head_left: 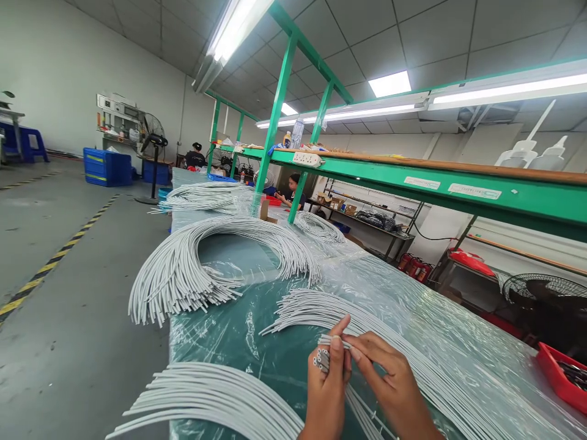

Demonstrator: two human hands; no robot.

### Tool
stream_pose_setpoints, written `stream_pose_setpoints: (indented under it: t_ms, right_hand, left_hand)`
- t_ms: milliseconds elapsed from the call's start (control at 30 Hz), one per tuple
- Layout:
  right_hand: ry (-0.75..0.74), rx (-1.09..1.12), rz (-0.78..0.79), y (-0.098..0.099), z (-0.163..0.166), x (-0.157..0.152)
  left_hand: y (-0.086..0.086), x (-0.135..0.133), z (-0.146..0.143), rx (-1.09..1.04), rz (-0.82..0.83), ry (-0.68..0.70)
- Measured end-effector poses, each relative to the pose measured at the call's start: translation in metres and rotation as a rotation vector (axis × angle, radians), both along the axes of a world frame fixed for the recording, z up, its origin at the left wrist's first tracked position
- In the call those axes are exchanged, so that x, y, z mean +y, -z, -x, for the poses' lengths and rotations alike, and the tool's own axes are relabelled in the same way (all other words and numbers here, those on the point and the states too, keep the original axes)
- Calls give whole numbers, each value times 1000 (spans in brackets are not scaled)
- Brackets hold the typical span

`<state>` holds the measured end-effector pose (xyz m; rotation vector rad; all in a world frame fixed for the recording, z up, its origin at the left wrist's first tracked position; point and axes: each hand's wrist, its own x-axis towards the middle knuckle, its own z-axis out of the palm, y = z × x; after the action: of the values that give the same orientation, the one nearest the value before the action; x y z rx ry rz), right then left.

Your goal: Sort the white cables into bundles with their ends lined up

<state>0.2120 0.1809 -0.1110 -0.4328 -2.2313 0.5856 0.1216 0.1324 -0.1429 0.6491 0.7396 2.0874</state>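
My left hand (331,373) is closed round a small bundle of thin white tubes (322,360), whose cut ends poke out toward the left. Over its thumb side, my right hand (387,373) pinches at the tubes near their ends with thumb and fingertips. The bundle's tails hang down below my hands. Just behind lies a long sheaf of white tubes (367,324), curving toward the lower right. Another curved sheaf (220,397) lies at the near left, and a big looped bundle (183,256) rests farther back.
Clear plastic film covers the green table (257,342). More coiled tubes (206,197) lie at the far end. A green-framed shelf (413,177) runs above the table's right side. A red bin (562,379) stands at the right edge. Two people are seated farther off.
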Motion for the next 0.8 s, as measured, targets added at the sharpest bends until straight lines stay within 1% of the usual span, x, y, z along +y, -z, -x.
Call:
stream_pose_setpoints:
  t_ms: [100, 200, 300, 367, 433, 500, 567, 633, 700, 733, 800]
  right_hand:
    - [6, -36, -48, 2, 1, -1]
    - [34, -115, -119, 2, 0, -2]
    - [119, -254, -60, 3, -15, 6]
    - [207, -333, 1, 5, -38, 19]
    - [295, -381, 27, 9, -71, 37]
    - [374, -394, 57, 12, -108, 57]
    - [450, -394, 72, 12, -140, 77]
    - [518, -396, 65, 6, -161, 97]
    - [580, -403, 42, -6, -171, 114]
    - [613, -400, 25, -15, -172, 122]
    - [698, -361, -28, -39, -172, 135]
  left_hand:
    - [-2, -1, 2, 9, 44, 11]
    - [-4, -1, 7, 39, 107, -49]
    - [-6, 2, 13, 54, 125, -148]
    - [-9, 5, 16, 23, 94, -204]
    - [-13, 7, 16, -35, 57, -232]
    - [-17, 8, 14, -73, 44, -227]
    - [-20, 7, 11, -60, 48, -204]
    - [-21, 6, 8, -30, 40, -187]
    - [-21, 5, 7, -29, 28, -193]
    - [-22, 5, 7, -42, 24, -203]
    - [-24, 4, 6, -52, 40, -225]
